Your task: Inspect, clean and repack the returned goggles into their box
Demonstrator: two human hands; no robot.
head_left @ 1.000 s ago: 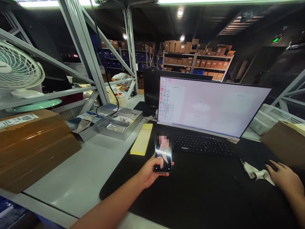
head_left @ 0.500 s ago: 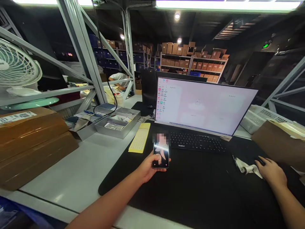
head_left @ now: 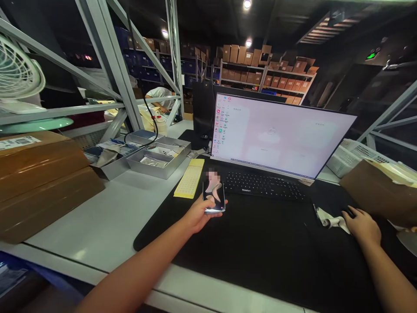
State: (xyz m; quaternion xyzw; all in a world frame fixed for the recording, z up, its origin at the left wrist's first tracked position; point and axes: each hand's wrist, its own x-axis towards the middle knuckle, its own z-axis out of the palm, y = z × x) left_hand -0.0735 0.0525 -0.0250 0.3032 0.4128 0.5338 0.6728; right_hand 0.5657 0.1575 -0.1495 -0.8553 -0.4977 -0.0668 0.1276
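Note:
My left hand (head_left: 197, 213) is wrapped round a smartphone (head_left: 214, 193) with a lit screen, its thumb resting on the lower part of the glass. The phone is held over a black desk mat (head_left: 260, 243), just in front of a black keyboard (head_left: 263, 186). At the right, my right hand (head_left: 363, 226) lies over a dark computer mouse (head_left: 351, 213), of which only a small part shows. A crumpled pale cloth (head_left: 330, 218) lies right beside that hand. Left of the phone is a yellow printed pad (head_left: 189, 178).
A monitor (head_left: 280, 134) stands behind the keyboard. Grey trays (head_left: 159, 161) with small items and brown cartons (head_left: 48, 187) sit on the left; a cardboard box (head_left: 378, 191) and a white basket (head_left: 348, 158) on the right. Another person (head_left: 161, 98) is beyond the metal frame.
The view has tilted down a little, so everything sits higher. The phone in my left hand leans slightly differently and the glare on its screen has moved. My right hand stays on the mouse.

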